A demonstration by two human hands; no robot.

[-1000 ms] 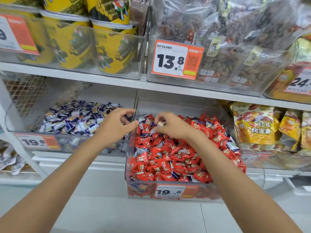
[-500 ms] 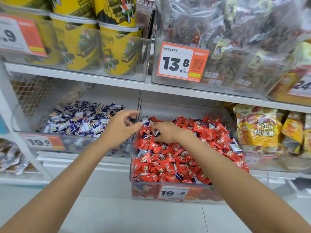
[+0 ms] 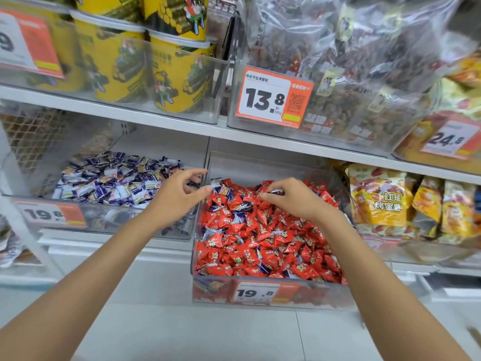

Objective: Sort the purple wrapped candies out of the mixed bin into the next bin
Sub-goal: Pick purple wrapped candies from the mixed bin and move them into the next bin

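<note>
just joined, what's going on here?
A person is picking purple candies out of the mixed bin, which is mostly red candies, on a shop shelf. The right hand is at the back of that bin and pinches a purple candy. The left hand hovers with curled fingers at the edge of the next bin, already full of purple ones; I cannot tell if it holds anything. More purple ones lie among the red.
</note>
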